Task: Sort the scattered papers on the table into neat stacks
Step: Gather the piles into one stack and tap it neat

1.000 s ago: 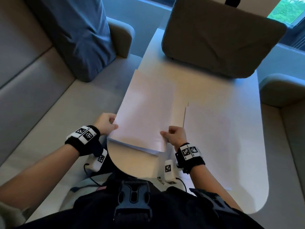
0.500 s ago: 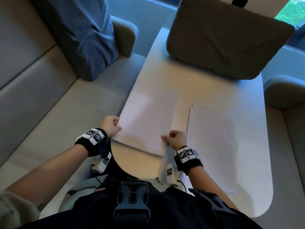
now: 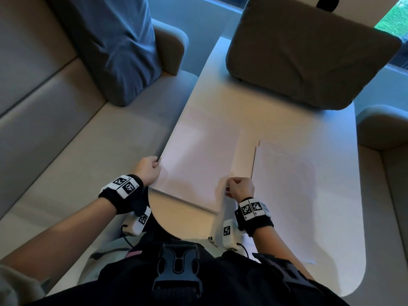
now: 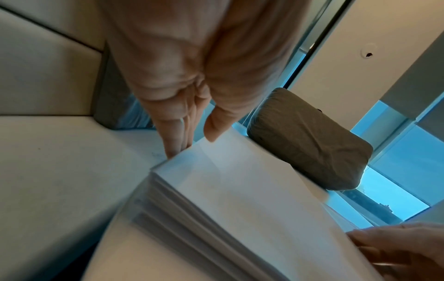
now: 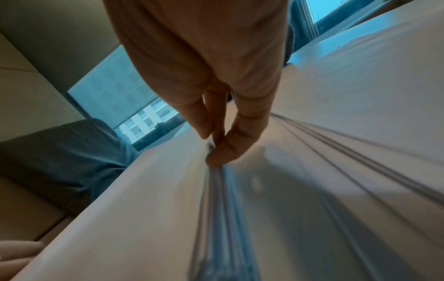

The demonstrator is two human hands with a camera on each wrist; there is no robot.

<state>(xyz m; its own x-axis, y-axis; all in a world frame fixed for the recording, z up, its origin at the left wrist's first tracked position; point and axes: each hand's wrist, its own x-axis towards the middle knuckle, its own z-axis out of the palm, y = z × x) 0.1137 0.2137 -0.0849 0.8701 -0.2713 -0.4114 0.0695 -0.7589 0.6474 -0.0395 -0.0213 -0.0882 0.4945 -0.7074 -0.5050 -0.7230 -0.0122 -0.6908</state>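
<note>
White paper everywhere. Head view: left stack (image 3: 198,164) lying along the table's (image 3: 331,133) left edge, long axis running away toward the far edge, slightly skewed. Left hand (image 3: 148,171) at its left side, right hand (image 3: 240,189) at its right side near the front corner, so squeezed between both. Second stack (image 3: 284,195) flat toward the table's right edge, just beside, nobody touching it.

Left wrist view: fingers (image 4: 175,133) straight down against the stack's edge, thumb (image 4: 216,125) on the top sheet (image 4: 240,190). Sheets fanned, not flush yet.

Right wrist view: fingertips (image 5: 223,152) curled together, pinching the sheet edges (image 5: 223,199). Blurry, though.

Probably needs squaring inward from both sides; right hand nearer the loose corner.
</note>
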